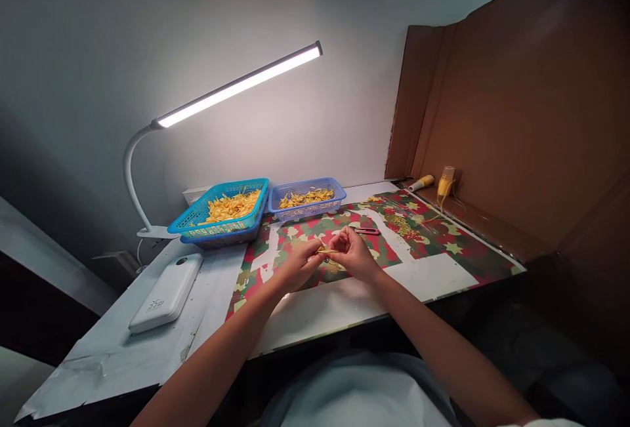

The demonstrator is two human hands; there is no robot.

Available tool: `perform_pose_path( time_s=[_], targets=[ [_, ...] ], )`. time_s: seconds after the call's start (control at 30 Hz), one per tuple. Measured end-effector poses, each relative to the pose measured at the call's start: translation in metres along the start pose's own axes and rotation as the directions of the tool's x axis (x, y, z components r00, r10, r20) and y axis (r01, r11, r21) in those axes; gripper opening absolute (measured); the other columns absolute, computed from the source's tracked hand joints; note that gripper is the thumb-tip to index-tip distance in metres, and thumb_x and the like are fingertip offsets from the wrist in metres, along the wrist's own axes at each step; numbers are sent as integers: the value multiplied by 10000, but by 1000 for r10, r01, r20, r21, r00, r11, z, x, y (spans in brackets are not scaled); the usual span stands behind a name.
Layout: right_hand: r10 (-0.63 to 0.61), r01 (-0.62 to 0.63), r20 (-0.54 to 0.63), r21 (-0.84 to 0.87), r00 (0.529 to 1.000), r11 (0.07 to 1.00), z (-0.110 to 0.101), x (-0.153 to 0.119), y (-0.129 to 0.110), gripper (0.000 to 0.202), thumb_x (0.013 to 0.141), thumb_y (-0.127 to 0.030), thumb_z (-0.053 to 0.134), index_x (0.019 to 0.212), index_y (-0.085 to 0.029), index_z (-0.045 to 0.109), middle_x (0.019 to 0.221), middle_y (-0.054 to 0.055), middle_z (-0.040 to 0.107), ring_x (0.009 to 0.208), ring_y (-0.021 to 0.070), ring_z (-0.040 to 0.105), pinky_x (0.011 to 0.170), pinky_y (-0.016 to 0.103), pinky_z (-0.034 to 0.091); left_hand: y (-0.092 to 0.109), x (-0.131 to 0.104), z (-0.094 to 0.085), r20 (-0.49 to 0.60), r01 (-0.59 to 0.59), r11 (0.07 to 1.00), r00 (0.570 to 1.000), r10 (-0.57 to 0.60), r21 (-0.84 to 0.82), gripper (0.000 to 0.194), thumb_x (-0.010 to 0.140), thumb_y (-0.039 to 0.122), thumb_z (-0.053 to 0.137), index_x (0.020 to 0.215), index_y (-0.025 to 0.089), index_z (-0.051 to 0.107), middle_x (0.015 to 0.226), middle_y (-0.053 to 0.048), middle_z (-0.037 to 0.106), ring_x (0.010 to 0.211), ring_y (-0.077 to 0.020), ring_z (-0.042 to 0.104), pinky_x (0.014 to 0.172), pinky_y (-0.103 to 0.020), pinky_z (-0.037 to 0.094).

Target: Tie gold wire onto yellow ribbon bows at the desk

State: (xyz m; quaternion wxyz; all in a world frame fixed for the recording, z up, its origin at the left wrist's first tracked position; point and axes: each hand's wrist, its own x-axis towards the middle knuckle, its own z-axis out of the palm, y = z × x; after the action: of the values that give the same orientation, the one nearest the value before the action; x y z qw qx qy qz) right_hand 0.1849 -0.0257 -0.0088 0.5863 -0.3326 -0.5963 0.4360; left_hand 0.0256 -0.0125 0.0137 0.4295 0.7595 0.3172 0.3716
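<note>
Both hands meet over the middle of the table (315,322), above a camouflage-patterned sheet (443,243) with stars on it. The left hand (298,267) and the right hand (353,255) each pinch one end of a small yellow piece (327,252), so the grip of both is closed on it, fingertips nearly touching; what exactly the piece is, I cannot tell at this size. It sits just clear of the sheet, between the two thumbs.

Beyond the grip, toward the wall, stand a turquoise basket (222,213) and, touching its right side, a blue basket (307,199), both heaped with yellow bits. Just past the right hand lies a small red tool (367,231). Farther right of the grip, by the brown cardboard screen (516,119), stands a spool of yellow thread (445,182). Left of the grip, well apart, a white power bank (166,292) lies flat. A lit desk lamp (236,86) arches overhead.
</note>
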Motion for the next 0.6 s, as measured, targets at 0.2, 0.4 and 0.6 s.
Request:
perform_pose_path(
  time_s=[0.2, 0.4, 0.6],
  targets=[
    [-72, 71, -61, -23, 996, 997, 0, -5, -3, 340, 678, -359, 701, 777, -226, 404, 828, 11, 599, 808, 164, 591, 769, 334, 477, -2, 1, 4, -121, 34, 986, 991, -54, -160, 256, 730, 359, 608, 584, 176, 507, 599, 24, 414, 601, -122, 321, 577, -244, 247],
    [-111, 110, -136, -18, 984, 994, -5, -11, -9, 323, 840, -491, 457, 692, -227, 343, 620, -38, 393, 538, 112, 384, 531, 265, 341, -13, 5, 5, -158, 81, 931, 977, -145, -355, 250, 727, 347, 547, 590, 185, 416, 582, 47, 328, 551, -101, 264, 552, -243, 242],
    [-105, 96, -13, -307, 994, 947, -2, -16, -12, 359, 911, -384, 272, 593, -219, 277, 525, -29, 276, 490, 126, 261, 501, 293, 202, -20, 6, 6, -164, 91, 914, 972, -167, -395, 227, 723, 340, 529, 609, 185, 410, 594, 48, 321, 554, -96, 265, 544, -237, 245]
  ],
)
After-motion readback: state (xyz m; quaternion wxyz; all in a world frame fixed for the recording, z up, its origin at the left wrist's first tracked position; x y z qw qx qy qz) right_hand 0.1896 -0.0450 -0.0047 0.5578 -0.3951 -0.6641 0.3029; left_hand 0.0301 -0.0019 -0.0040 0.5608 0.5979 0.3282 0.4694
